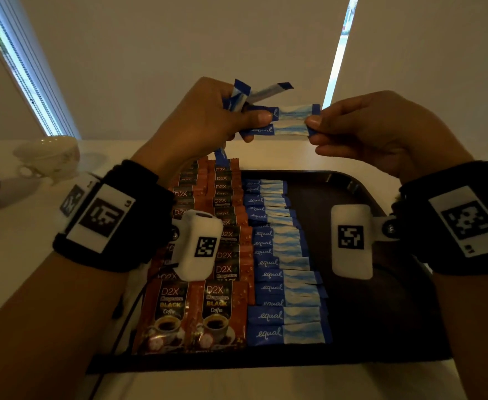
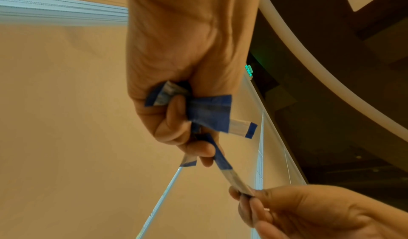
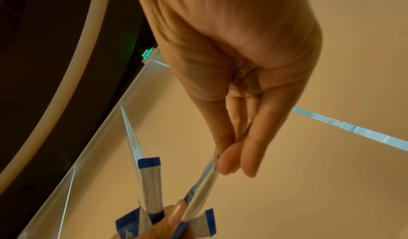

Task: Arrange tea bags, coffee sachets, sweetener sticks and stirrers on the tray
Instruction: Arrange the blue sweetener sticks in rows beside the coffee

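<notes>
My left hand is raised above the dark tray and grips a bunch of blue-and-white sweetener sticks. Two of them stretch to the right, and my right hand pinches their far ends between thumb and fingers. In the left wrist view the bunch fans out of my curled fingers. In the right wrist view one pinched stick runs down toward the left hand. On the tray lie two columns of orange coffee sachets and a column of sweetener sticks.
White teacups stand on the pale table at the far left. The right part of the tray holds nothing. A wall and window blinds rise behind the table.
</notes>
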Tool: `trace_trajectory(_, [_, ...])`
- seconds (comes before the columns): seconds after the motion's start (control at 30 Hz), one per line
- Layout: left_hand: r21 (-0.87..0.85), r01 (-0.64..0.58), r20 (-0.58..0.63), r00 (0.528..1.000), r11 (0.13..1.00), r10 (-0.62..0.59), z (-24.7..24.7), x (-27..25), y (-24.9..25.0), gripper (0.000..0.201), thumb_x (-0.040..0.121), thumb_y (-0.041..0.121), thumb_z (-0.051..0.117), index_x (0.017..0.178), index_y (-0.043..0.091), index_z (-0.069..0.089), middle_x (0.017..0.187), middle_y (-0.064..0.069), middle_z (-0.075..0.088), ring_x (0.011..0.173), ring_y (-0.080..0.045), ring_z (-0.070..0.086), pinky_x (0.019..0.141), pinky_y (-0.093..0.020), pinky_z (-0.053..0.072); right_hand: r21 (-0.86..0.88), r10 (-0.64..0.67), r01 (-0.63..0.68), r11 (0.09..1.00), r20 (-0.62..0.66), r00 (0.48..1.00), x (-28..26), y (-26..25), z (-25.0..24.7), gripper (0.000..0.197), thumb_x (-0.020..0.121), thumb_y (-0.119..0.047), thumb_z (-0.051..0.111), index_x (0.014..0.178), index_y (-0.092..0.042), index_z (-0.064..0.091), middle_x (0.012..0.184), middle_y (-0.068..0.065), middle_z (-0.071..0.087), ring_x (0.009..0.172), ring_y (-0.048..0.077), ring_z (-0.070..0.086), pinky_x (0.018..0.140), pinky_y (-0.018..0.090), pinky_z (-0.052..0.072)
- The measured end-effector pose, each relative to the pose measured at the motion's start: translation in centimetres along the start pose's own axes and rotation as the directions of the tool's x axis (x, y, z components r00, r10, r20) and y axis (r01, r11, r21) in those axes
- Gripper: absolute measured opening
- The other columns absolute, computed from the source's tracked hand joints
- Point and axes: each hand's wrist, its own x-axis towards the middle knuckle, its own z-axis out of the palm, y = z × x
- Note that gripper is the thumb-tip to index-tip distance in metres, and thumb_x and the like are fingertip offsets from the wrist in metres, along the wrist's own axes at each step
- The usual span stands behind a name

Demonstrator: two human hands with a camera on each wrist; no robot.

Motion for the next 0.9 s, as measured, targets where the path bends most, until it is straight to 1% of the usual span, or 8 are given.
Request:
trace_trajectory(0.07, [0.012,-0.007,-0.011,1.0,1.0,0.008,0.0,0.1,-0.1,0.014,0.087,0.026,0.064,0.084,0.013,0.065,0.061,0.003,0.061,0.038,0.001,0.046,0.042,-0.009,0.036,0.037,-0.035,0.036,0.999,-0.016,0.999,0.1,0.0,0.3,0.005,0.081,-0.011,0.068,0.078,-0.011,0.063,0.074,0.004,0.069,0.063,0.009,0.07,0.056,0.018,0.056])
trace_trajectory(0.27, [-0.077,0.042,0.02,0.999,0.996,-0.04,-0.4,0.3,-0.3,0.015,0.085,0.03,0.066,0.08,0.016,0.063,0.055,0.007,0.065,0.042,0.0,0.045,0.043,-0.012,0.038,0.06,-0.089,0.093,0.994,-0.071,0.993,0.3,0.1,0.5,0.006,0.081,-0.011,0.068,0.079,-0.008,0.062,0.075,0.006,0.066,0.059,0.009,0.068,0.059,0.018,0.057])
trace_trajectory(0.4, [-0.112,0.117,0.096,0.99,0.987,-0.107,-0.9,0.2,-0.3,0.022,0.081,0.033,0.066,0.084,0.011,0.063,0.057,0.005,0.066,0.042,-0.001,0.042,0.042,-0.013,0.037,-0.015,-0.138,0.137,0.99,-0.073,0.988,0.3,0.2,0.5,0.005,0.083,-0.009,0.065,0.08,-0.01,0.062,0.077,0.005,0.064,0.062,0.011,0.067,0.062,0.02,0.058])
trace_trajectory(0.5, [-0.131,0.158,0.145,0.98,0.979,-0.139,-1.2,0.1,-0.1,0.024,0.073,0.035,0.067,0.078,0.012,0.063,0.056,0.004,0.066,0.042,-0.003,0.041,0.04,-0.013,0.037,-0.067,-0.2,0.195,0.978,-0.076,0.977,0.2,0.2,0.6,0.008,0.086,-0.007,0.063,0.079,-0.011,0.061,0.077,0.004,0.062,0.063,0.012,0.065,0.062,0.018,0.057])
trace_trajectory(0.6, [-0.104,0.162,0.178,0.974,0.981,-0.142,-1.3,0.0,0.0,0.022,0.075,0.032,0.066,0.076,0.011,0.061,0.048,0.006,0.061,0.04,-0.002,0.04,0.04,-0.012,0.037,-0.109,-0.255,0.247,0.963,-0.065,0.965,0.2,0.3,0.6,0.009,0.087,-0.008,0.062,0.08,-0.013,0.062,0.077,0.002,0.063,0.065,0.012,0.065,0.064,0.018,0.057])
trace_trajectory(0.67, [-0.084,0.144,0.161,0.979,0.986,-0.129,-1.4,0.0,0.0,0.024,0.072,0.034,0.066,0.077,0.012,0.062,0.049,0.007,0.061,0.042,-0.003,0.041,0.042,-0.013,0.038,-0.11,-0.249,0.242,0.964,-0.05,0.967,0.2,0.2,0.6,0.007,0.086,-0.009,0.063,0.079,-0.013,0.063,0.078,0.001,0.064,0.065,0.01,0.066,0.064,0.017,0.056])
trace_trajectory(0.77, [-0.071,0.106,0.104,0.99,0.992,-0.098,-1.6,0.0,-0.1,0.026,0.067,0.038,0.067,0.078,0.014,0.063,0.052,0.008,0.063,0.044,-0.003,0.044,0.043,-0.013,0.039,-0.037,-0.167,0.166,0.985,-0.028,0.986,0.0,0.1,0.5,0.002,0.083,-0.011,0.065,0.082,-0.009,0.065,0.078,0.003,0.066,0.063,0.008,0.067,0.064,0.018,0.057])
trace_trajectory(0.9, [-0.033,0.079,0.065,0.995,0.996,-0.077,-1.5,0.1,-0.2,0.026,0.067,0.039,0.067,0.074,0.015,0.063,0.049,0.009,0.061,0.042,-0.002,0.046,0.042,-0.013,0.039,-0.018,-0.117,0.117,0.993,-0.021,0.993,-0.2,0.0,0.4,0.005,0.083,-0.014,0.066,0.083,-0.009,0.066,0.078,0.003,0.067,0.062,0.006,0.068,0.062,0.019,0.058])
